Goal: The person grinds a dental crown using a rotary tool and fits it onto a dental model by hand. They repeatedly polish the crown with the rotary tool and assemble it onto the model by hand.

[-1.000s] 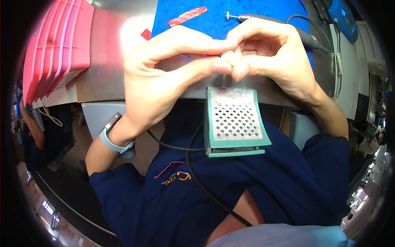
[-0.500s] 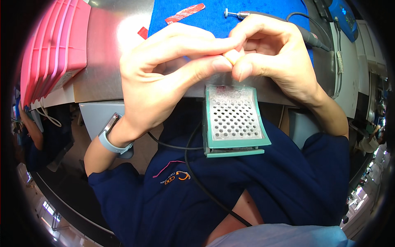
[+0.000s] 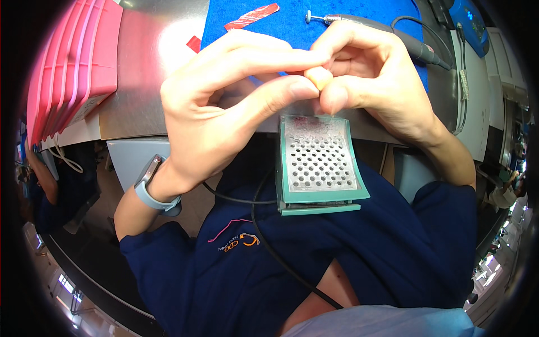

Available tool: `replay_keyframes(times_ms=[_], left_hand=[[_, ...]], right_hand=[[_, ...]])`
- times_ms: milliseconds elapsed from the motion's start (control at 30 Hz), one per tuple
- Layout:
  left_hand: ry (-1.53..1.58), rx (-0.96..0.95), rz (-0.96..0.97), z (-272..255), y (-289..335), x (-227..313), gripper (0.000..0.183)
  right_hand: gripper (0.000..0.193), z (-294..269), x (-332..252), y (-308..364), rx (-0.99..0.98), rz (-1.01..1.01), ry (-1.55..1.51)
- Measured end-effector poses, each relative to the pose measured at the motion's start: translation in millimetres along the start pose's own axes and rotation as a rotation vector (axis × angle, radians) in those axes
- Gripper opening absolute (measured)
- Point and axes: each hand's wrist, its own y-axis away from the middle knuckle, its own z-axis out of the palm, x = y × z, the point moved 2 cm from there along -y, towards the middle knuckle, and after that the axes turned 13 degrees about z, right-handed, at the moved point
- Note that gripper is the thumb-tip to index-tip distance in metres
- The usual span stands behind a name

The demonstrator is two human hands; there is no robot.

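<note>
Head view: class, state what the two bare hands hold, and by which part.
Cannot be told: left hand and right hand pinch fingertips together; anything between them is hidden.

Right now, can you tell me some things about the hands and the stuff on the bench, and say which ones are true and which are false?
1. The left hand and right hand meet at their fingertips. True.
2. A green tray with a holed plate sits just below the hands. True.
3. The stacked bins on the left are yellow. False: they are pink.
4. The rotary tool is held in the right hand. False: it lies on the blue mat behind the hands.
5. A wristband is on the left wrist. True.
</note>
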Motion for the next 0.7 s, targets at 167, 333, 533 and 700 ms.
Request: replay_keyframes(times_ms=[167, 333, 533, 700], left_hand=[[-0.081, 0.037, 0.014, 1.2, -1.1, 6.3, 0.023], [-0.051, 0.062, -0.037, 2.0, 0.7, 5.7, 0.023], [0.112, 0.103, -0.132, 3.1, 3.4, 4.5, 0.026], [0.109, 0.100, -0.104, 2.5, 4.2, 3.5, 0.024]], right_hand=[[0.032, 0.9, -2.5, 1.4, -0.035, 0.076, -0.044], [0.027, 3.2, -7.2, 3.1, 0.004, 0.058, 0.000], [0.023, 2.2, -8.8, 3.9, 0.047, -0.016, 0.063], [0.020, 4.4, -9.4, 4.4, 0.067, -0.009, 0.070]])
